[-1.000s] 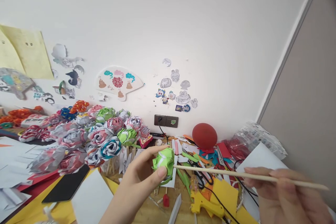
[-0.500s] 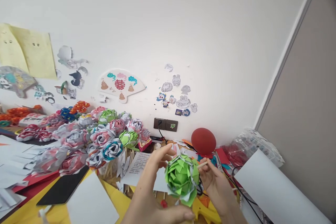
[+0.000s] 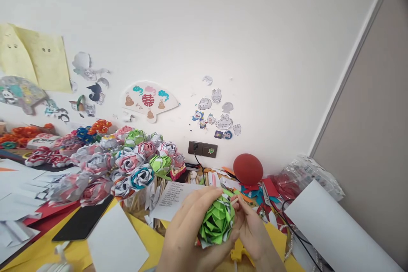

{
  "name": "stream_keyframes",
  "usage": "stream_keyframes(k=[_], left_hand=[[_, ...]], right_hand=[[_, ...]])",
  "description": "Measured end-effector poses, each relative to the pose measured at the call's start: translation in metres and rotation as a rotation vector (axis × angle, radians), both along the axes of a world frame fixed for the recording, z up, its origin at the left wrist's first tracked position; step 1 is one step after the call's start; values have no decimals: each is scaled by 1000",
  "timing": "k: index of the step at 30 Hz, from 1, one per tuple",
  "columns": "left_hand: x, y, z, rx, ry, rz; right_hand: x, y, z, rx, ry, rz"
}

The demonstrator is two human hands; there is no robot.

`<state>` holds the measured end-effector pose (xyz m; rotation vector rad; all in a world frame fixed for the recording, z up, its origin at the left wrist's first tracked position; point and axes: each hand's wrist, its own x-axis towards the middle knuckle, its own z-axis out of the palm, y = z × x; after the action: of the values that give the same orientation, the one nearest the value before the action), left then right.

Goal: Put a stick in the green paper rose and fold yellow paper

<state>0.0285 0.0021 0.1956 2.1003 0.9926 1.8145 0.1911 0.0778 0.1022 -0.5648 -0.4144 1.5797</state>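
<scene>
- Location: the green paper flower (image 3: 218,221) is in your hands, raised in front of you above the cluttered tabletop, its layered petals facing you.
- Left grip: your left hand (image 3: 188,229) is part-closed in a cupped hold, fingers around the flower's left side and top, palm close behind.
- Right grip: your right hand (image 3: 253,227) has its fingers bent in, tips at the flower's right edge. What they pinch, if anything, is hidden; closure cannot be told.
- Handling: expect a very light, dry part with little slip. Folded paper should be crisp at the edges yet easily crushed; treat petal tips as fragile.
- Hold point: support the body from the sides or the base, with light, spread pressure. Avoid squeezing or tugging single petals.
- Markings: the fan-shaped wall piece (image 3: 150,101) bears a red double-happiness character (囍).
- Text: the printed sheet (image 3: 174,199) beside your left hand carries lines too small to read. Red characters on the white packet (image 3: 43,141) at far left are unclear.
- Brands: none legible.
</scene>
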Motion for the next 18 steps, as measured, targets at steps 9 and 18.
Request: stream_keyframes(k=[9,18], left_hand=[[4,-2,-5,42,-99,1],[-4,1,-6,-117,-111,-115]], right_hand=[[9,-6,-1,175,-924,-175],[-22,-36,14,939,-1188,-826]])
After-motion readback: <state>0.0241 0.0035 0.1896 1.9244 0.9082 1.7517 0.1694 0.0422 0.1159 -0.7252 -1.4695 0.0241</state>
